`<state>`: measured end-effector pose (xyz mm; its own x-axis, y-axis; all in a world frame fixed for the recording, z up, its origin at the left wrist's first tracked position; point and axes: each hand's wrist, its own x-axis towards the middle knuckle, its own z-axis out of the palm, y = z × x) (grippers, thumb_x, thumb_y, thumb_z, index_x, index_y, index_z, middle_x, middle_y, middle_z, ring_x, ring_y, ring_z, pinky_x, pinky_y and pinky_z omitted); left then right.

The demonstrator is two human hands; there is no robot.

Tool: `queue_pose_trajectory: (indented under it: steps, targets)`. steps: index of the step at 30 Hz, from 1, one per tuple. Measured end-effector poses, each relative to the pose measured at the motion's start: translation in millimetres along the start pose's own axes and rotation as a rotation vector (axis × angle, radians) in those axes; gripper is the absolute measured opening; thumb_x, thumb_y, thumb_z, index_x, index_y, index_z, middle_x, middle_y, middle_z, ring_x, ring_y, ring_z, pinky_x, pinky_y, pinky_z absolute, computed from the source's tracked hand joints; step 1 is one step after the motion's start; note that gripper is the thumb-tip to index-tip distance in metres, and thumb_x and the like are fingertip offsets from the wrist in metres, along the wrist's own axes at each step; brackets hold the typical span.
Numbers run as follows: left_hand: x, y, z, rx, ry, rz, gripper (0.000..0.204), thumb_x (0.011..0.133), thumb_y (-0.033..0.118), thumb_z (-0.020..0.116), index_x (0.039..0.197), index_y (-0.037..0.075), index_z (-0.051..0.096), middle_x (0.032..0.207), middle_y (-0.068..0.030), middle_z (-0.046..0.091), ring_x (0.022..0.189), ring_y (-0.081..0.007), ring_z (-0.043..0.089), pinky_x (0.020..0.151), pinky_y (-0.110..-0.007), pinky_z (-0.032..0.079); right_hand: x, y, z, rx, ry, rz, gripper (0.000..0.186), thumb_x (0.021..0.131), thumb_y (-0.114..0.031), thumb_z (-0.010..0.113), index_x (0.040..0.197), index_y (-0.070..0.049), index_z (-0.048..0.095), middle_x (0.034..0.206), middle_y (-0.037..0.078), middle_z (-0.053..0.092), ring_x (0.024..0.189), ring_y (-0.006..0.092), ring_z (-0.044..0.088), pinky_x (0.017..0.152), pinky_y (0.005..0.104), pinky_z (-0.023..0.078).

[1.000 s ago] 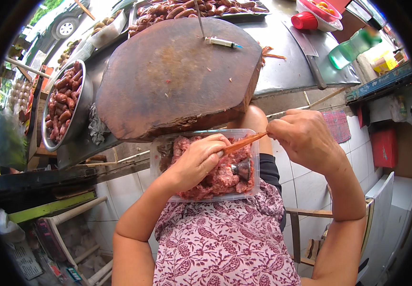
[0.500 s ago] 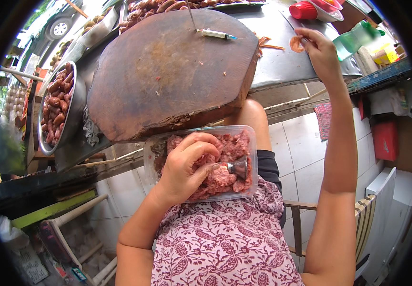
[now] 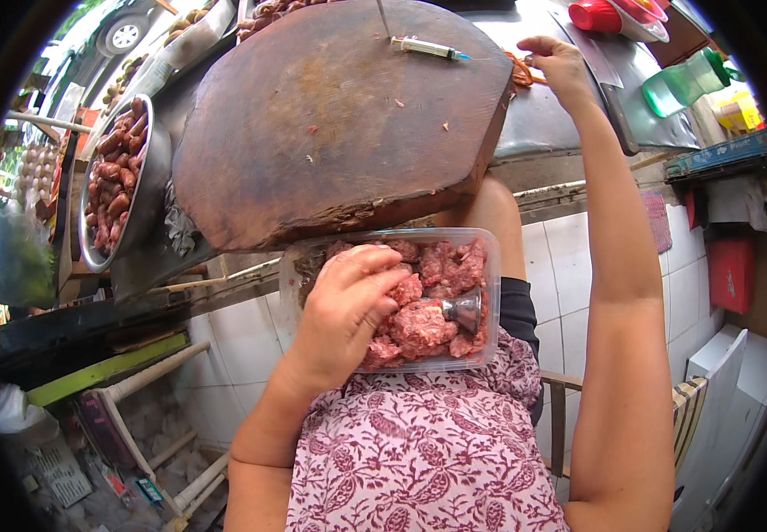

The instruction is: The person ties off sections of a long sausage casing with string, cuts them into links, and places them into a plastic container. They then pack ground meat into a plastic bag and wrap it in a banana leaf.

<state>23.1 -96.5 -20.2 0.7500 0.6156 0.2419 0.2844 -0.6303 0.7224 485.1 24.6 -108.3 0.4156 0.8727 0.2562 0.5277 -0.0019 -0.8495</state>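
A clear plastic tub of ground meat rests on my lap. My left hand lies over the meat at the tub's left side, fingers spread and slightly curved, gripping nothing. A dark, shiny funnel-shaped piece sits in the meat on the right, its narrow end pointing left. Out over the metal table, my right hand hovers with fingers apart beside a small heap of orange-brown strands. Nothing shows between its fingertips.
A thick wooden chopping block carries a syringe and meat scraps. Left of it stands a metal bowl of sausages. Toward the right are a green bottle, a red cup and a wooden chair.
My right hand has moved left to the strands and let go of the thin pinkish piece it held. My left fingers have straightened and drawn away from the funnel-shaped piece.
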Motion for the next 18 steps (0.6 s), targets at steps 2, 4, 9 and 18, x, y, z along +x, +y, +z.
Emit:
queue_pose_trajectory:
  steps: [2,4,9,18]
  targets:
    - [-6.9,2.3,-1.3,0.053,0.017,0.023,0.009,0.086,0.003,0.071,0.094,-0.001,0.072,0.11,-0.0151,0.069,0.108,-0.0346,0.063,0.094,-0.043,0.05,-14.4,-25.5,-4.6,0.048,0.041,-0.049,0.023,0.09,0.003,0.064,0.111,0.002,0.074,0.106,0.008,0.075,0.097,0.0136,0.069,0.09,0.0257,0.054]
    - [-19.5,3.0,-2.5,-0.011,0.083,0.003,0.009,0.084,0.002,0.073,0.094,0.0,0.073,0.111,-0.0149,0.069,0.11,-0.0354,0.063,0.095,-0.044,0.05,-41.7,-59.0,-10.3,0.103,0.026,-0.055,0.023,0.092,0.004,0.061,0.111,0.001,0.074,0.104,0.007,0.074,0.092,0.0118,0.067,0.085,0.0243,0.053]
    - [-54.8,-10.2,-18.4,-0.172,0.256,-0.28,0.009,0.087,0.008,0.076,0.09,0.0,0.073,0.097,-0.0116,0.067,0.096,-0.0243,0.062,0.087,-0.034,0.05,-141.8,-147.1,-12.8,0.249,-0.317,-0.052,0.017,0.087,0.004,0.065,0.1,0.0,0.075,0.093,0.004,0.073,0.079,0.0094,0.063,0.07,0.0246,0.052]
    - [-71.5,-2.5,3.3,-0.131,0.214,-0.378,0.055,0.105,0.044,0.051,0.132,-0.003,0.061,0.139,-0.0264,0.056,0.133,-0.0374,0.052,0.113,-0.043,0.039,-256.1,-220.1,58.8,0.237,-0.9,-0.211,0.014,0.077,0.004,0.069,0.088,0.002,0.062,0.083,0.015,0.063,0.082,0.0348,0.064,0.076,0.0427,0.051]
